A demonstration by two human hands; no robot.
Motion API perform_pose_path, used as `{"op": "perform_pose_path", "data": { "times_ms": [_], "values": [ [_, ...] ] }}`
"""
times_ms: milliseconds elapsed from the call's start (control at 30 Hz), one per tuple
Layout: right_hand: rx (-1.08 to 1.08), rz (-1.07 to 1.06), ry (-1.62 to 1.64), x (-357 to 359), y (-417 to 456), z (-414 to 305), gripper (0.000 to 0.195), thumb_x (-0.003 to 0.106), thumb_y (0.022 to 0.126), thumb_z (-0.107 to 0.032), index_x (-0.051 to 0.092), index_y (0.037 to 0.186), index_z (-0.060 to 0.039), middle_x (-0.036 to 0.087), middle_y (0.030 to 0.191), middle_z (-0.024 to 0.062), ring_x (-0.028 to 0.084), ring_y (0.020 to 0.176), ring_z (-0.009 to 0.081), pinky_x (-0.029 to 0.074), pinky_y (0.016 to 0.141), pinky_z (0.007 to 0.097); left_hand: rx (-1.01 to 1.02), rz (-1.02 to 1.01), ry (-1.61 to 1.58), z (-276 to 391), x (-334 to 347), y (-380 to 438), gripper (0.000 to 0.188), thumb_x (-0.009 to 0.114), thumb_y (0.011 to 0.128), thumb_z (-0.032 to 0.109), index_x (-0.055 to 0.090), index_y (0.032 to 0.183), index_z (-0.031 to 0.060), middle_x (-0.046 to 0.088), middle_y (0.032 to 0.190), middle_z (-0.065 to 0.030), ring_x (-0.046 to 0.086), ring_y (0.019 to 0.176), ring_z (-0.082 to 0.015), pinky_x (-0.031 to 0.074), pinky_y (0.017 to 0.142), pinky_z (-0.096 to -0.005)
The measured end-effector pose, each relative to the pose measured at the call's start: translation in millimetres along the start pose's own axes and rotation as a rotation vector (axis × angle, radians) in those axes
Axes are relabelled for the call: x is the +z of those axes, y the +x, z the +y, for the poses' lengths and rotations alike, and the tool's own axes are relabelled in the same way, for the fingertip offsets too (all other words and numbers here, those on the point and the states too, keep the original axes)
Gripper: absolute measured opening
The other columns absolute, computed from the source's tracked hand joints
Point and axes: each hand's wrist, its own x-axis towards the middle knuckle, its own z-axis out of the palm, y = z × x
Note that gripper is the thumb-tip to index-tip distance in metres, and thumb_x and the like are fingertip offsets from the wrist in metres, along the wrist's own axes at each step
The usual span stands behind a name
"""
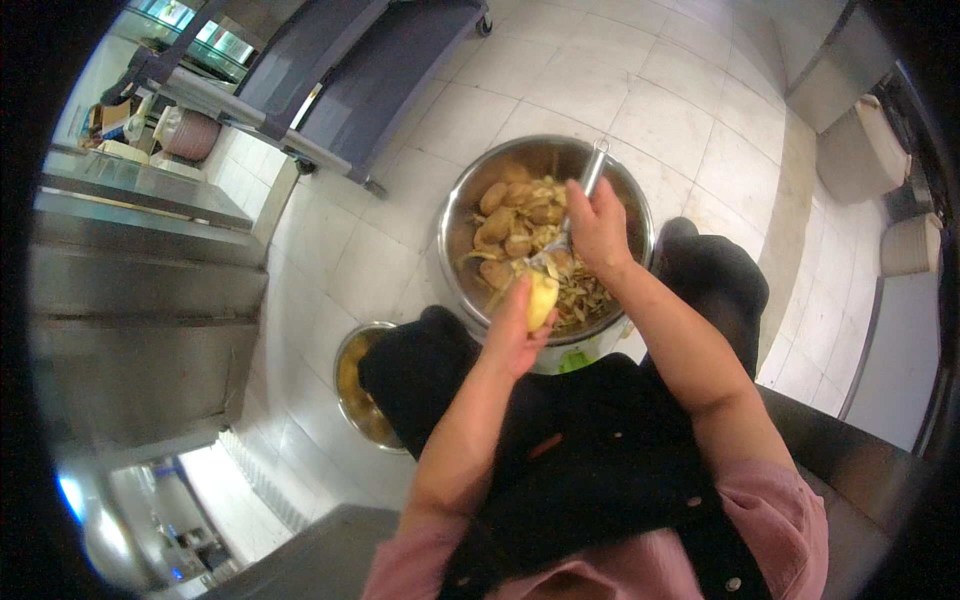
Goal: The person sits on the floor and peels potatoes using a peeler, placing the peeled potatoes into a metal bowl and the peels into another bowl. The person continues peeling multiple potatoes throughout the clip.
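My left hand (515, 330) grips a pale yellow peeled potato (541, 301) over the near side of a large stainless steel bowl (459, 296). In my right hand (600, 229) is a metal-handled peeler (595, 166), its handle end pointing away from me. The peeler's head is blurred and lies close to the potato; whether they touch I cannot tell. Brown unpeeled potatoes (497, 223) fill the left and far part of the bowl. Loose peelings (581, 300) are heaped in its near right part.
A second metal bowl (346, 405) stands on the tiled floor by my left knee, partly hidden, with yellowish contents. A dark grey utility cart (390, 82) is at the far left. Stainless steel cabinets (150, 300) line the left side. Pale bins (862, 154) stand at the right.
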Motion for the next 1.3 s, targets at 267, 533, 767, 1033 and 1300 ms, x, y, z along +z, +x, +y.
{"op": "perform_pose_path", "data": {
  "times_ms": [267, 533, 767, 1033, 1300],
  "values": [
    [0.014, 0.168, 0.024, -12, 13, 9, 0.024, 0.056, 0.093, -0.024, 0.045, 0.086, -0.0032, 0.054, 0.068, 0.0080, 0.051, 0.059, 0.0155, 0.043, 0.054, 0.0334, 0.001, -0.018, -0.052, 5, 17, -8, 0.036, 0.040, 0.095, 0.045, 0.053, 0.103, 0.0120, 0.058, 0.078, -0.0064, 0.047, 0.052, -0.0130, 0.030, 0.040, -0.0218],
    [0.108, -0.179, 0.040, -2, -28, -39, 0.023, 0.053, 0.093, -0.026, 0.050, 0.092, -0.0031, 0.055, 0.075, 0.0043, 0.051, 0.068, 0.0113, 0.043, 0.059, 0.0281, 0.037, -0.089, -0.091, -4, -5, 1, 0.036, 0.037, 0.096, 0.039, 0.052, 0.106, 0.0080, 0.060, 0.085, -0.0096, 0.047, 0.053, -0.0141, 0.030, 0.039, -0.0223],
    [-0.267, 0.117, -0.161, -4, -4, -10, 0.025, 0.056, 0.092, -0.023, 0.043, 0.088, -0.0022, 0.056, 0.070, 0.0116, 0.056, 0.062, 0.0201, 0.045, 0.055, 0.0354, 0.033, -0.120, -0.061, -1, 0, -2, 0.033, 0.038, 0.096, 0.037, 0.051, 0.106, 0.0082, 0.059, 0.082, -0.0097, 0.046, 0.052, -0.0130, 0.026, 0.036, -0.0198],
    [0.267, -0.085, 0.020, -10, 6, 1, 0.030, 0.053, 0.094, -0.030, 0.051, 0.096, -0.0005, 0.056, 0.079, 0.0066, 0.051, 0.068, 0.0129, 0.043, 0.059, 0.0298, 0.018, -0.060, -0.088, 4, 3, -8, 0.044, 0.045, 0.094, 0.052, 0.054, 0.108, 0.0124, 0.060, 0.087, -0.0093, 0.050, 0.060, -0.0143, 0.035, 0.044, -0.0217],
    [0.592, 0.204, 0.688, 0, 3, 4, 0.030, 0.054, 0.093, -0.028, 0.047, 0.091, 0.0017, 0.055, 0.081, 0.0092, 0.052, 0.068, 0.0172, 0.044, 0.059, 0.0346, -0.066, 0.096, -0.077, 4, 0, -3, 0.046, 0.044, 0.093, 0.055, 0.054, 0.110, 0.0127, 0.059, 0.085, -0.0065, 0.054, 0.067, -0.0169, 0.046, 0.058, -0.0292]
  ]
}}
